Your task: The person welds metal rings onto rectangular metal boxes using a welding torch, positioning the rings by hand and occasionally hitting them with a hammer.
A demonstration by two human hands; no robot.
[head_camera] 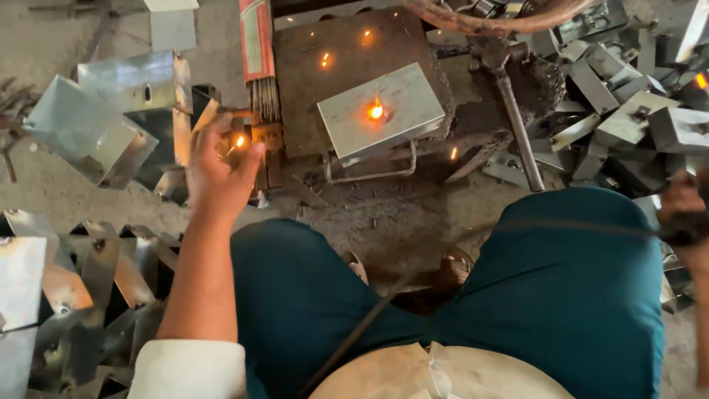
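So, metal box (382,111) on welding plate (354,55), spot on top glowing orange, so weld looks fresh. Left hand (218,166) half open, fingertips at welding rods (264,100). Right hand (683,214) gripping black cable (576,227). Heaps of bent metal pieces (635,103) both sides; can't tell finished from waiting.

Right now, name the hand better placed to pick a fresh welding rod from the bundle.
Left. The left hand is beside the welding rods; the right hand is far off at the frame's edge, gripping a dark handle.
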